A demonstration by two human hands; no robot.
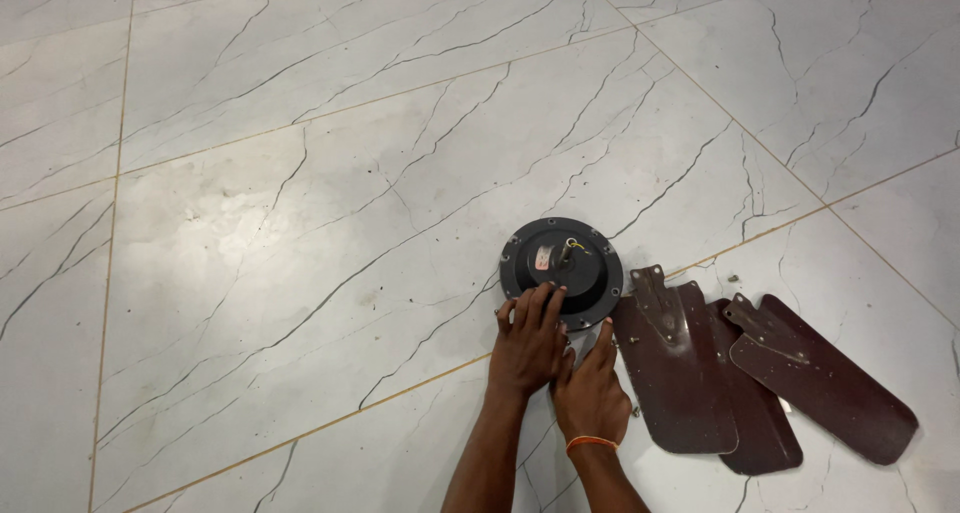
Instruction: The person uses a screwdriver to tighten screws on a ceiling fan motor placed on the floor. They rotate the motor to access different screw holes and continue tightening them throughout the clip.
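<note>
Left hand flat, fingers spread, steadying fan motor on floor; right hand pointing at rim, grasping nothing. Keep motor pinned; blades just beside.

Likely a home; polished marble-look floor tiles; dismantled ceiling fan motor and blades.

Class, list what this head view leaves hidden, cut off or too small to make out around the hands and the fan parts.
- Motor near rim: covered by the left hand.
- Floor under the right hand: hidden; whether it holds anything cannot be told.
- Middle blade: mostly under the other two blades.
- Small bits on the floor: too small to identify.
- Both forearms: cut off by the bottom edge.
</note>
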